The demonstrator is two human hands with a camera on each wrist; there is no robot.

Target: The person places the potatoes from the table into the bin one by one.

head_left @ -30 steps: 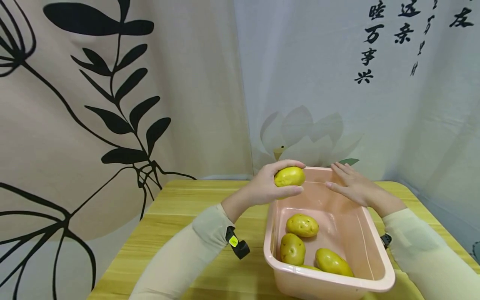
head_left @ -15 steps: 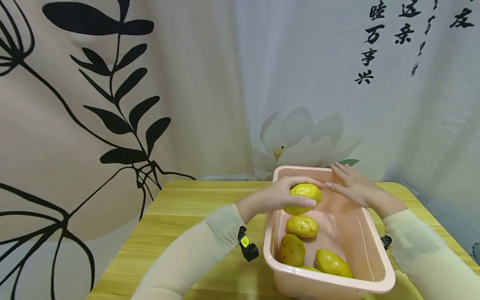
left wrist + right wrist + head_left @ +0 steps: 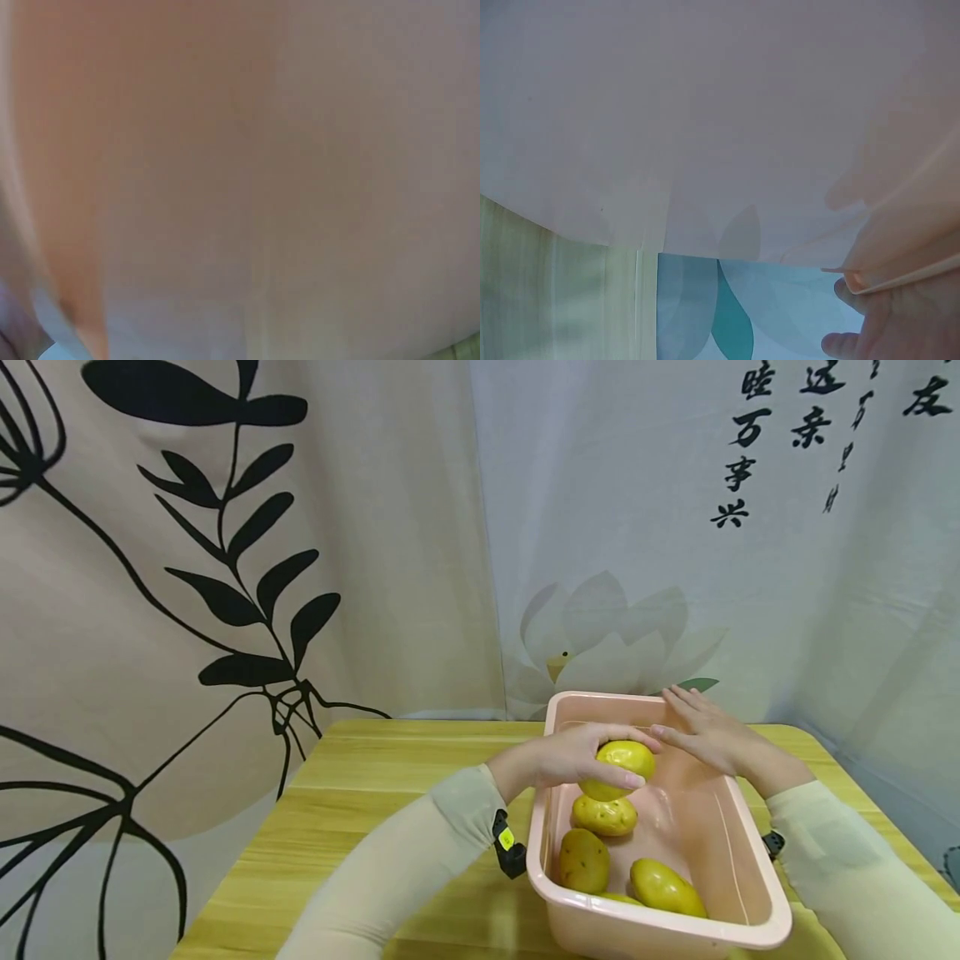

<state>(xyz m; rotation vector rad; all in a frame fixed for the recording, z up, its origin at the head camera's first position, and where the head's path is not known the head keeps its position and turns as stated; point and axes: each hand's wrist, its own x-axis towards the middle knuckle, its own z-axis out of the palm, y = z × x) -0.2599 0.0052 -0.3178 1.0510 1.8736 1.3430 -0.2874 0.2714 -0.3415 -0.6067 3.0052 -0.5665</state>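
Observation:
My left hand [image 3: 562,758] grips a yellow potato [image 3: 632,760], thumb on the near side and fingers over the top. The hand is inside the far part of a pink plastic basin [image 3: 658,925]. Just below the held potato lies another potato [image 3: 603,816]. Nearer the front wall are a potato [image 3: 584,860] on the left, a potato [image 3: 666,887] on the right and part of one more. My right hand [image 3: 708,731] rests with straight fingers on the basin's far right rim; some of its fingers [image 3: 907,322] show beyond the rim in the right wrist view.
The basin stands on a light wooden table [image 3: 420,802]. Behind it hangs a pale curtain [image 3: 405,543] with printed black leaves and writing. Basin wall fills most of the left wrist view, blurred.
My left hand has carried its potato rightward and down, from over the basin's left rim to inside the basin. The right hand has stayed on the rim.

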